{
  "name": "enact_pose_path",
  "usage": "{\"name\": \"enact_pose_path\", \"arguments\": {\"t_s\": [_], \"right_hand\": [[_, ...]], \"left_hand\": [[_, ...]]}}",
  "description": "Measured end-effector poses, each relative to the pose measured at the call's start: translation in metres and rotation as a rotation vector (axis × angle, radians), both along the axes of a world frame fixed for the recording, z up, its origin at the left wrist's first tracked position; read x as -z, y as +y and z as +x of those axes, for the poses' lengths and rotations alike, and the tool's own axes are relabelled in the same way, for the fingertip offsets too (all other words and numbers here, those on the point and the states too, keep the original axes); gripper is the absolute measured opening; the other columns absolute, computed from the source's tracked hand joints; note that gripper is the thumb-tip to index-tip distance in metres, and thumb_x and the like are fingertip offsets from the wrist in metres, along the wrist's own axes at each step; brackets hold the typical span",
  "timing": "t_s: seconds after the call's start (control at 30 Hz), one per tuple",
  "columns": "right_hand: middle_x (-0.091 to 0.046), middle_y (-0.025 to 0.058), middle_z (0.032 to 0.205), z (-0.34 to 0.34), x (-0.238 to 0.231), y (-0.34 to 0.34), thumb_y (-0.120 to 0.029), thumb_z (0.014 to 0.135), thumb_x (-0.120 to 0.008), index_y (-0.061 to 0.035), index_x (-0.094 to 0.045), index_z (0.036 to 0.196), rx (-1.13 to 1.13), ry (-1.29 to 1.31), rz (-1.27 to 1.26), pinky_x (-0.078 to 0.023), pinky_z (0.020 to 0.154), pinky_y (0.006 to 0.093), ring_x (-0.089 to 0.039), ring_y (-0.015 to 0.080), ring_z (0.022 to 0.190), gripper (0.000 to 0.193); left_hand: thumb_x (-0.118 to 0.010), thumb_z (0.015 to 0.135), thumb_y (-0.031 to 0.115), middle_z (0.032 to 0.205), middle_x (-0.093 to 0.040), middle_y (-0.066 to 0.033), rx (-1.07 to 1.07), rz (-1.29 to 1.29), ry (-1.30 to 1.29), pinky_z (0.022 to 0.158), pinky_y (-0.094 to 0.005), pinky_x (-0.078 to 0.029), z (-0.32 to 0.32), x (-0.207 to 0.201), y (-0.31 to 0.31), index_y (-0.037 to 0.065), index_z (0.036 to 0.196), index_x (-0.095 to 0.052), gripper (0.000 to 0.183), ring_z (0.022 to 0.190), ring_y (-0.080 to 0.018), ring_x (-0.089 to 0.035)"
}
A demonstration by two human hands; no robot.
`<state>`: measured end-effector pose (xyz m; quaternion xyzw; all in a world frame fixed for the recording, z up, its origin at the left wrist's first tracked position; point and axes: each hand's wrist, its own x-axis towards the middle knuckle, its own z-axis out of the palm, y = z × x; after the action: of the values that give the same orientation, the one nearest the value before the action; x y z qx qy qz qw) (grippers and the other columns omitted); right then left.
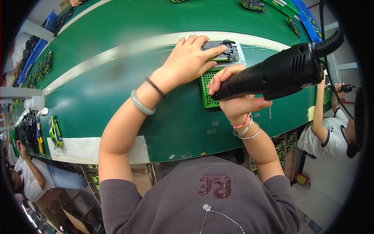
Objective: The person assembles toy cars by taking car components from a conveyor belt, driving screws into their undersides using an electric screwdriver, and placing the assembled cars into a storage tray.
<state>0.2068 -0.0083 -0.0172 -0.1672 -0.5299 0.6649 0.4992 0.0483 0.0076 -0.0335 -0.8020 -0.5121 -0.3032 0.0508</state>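
Note:
A toy car point(232, 50) lies wheels up on the green work surface, its black underside showing. My left hand point(183, 58) holds it from the left: one finger presses on the underside, and the thumb rests along the near side. My right hand point(238, 108) is wrapped round a black electric screwdriver point(278, 72), whose cord leads up to the right. The driver's tip is hidden behind the hand. Under the hand and the car sits a green perforated tray point(206, 95); the hand covers much of it.
A pale raised strip point(132, 50) curves across the table beyond my hands. One green toy car point(55, 132) stands at the left near a white sheet point(93, 150). More cars point(253, 5) lie at the far side. Other people work at left and right.

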Motion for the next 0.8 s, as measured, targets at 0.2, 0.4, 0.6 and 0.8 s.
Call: {"name": "enact_pose_path", "arguments": {"t_s": [0.2, 0.4, 0.6, 0.8], "right_hand": [[-0.050, 0.0080, 0.060, -0.005, -0.002, -0.005, -0.097, 0.048, -0.017, -0.0015, -0.043, 0.082, -0.022, -0.123, 0.026, -0.042, 0.048, 0.0271, -0.050, 0.0169, 0.050, 0.105], [-0.049, 0.0084, 0.059, -0.004, -0.009, -0.002, -0.097, 0.049, -0.014, -0.0016, -0.044, 0.080, -0.023, -0.139, 0.052, -0.043, 0.048, 0.0291, -0.050, 0.0179, 0.050, 0.105], [-0.052, 0.0116, 0.059, -0.009, -0.059, 0.029, -0.095, 0.052, -0.006, 0.0008, -0.044, 0.076, 0.034, 0.220, 0.169, -0.045, 0.044, 0.0282, -0.052, 0.0184, 0.045, 0.106], [-0.051, 0.0130, 0.056, -0.051, -0.066, 0.057, -0.095, 0.055, -0.016, 0.0003, -0.049, 0.079, 0.097, 0.077, 0.219, -0.046, 0.047, 0.0303, -0.053, 0.0219, 0.048, 0.103]], "left_hand": [[-0.060, 0.082, 0.029, 0.116, -0.051, -0.0159, -0.025, -0.048, 0.015, 0.088, -0.0421, -0.039, 0.000, -0.002, -0.001, 0.028, 0.123, -0.053, 0.042, 0.106, -0.0309, -0.049], [-0.066, 0.077, 0.035, 0.119, -0.049, -0.0196, 0.097, -0.112, -0.129, 0.095, -0.0434, -0.037, -0.016, -0.012, -0.002, 0.020, 0.131, -0.044, 0.060, 0.111, -0.0355, -0.047], [-0.076, 0.067, 0.036, 0.111, -0.055, -0.0157, 0.011, -0.360, -0.079, 0.091, -0.0367, -0.042, -0.051, -0.037, -0.006, 0.002, 0.116, -0.051, 0.065, 0.107, -0.0304, -0.051], [-0.078, 0.062, 0.035, 0.098, -0.059, -0.0164, 0.085, -0.360, -0.112, 0.085, -0.0383, -0.045, -0.052, -0.032, 0.000, 0.001, 0.103, -0.057, 0.057, 0.097, -0.0320, -0.054]]}}
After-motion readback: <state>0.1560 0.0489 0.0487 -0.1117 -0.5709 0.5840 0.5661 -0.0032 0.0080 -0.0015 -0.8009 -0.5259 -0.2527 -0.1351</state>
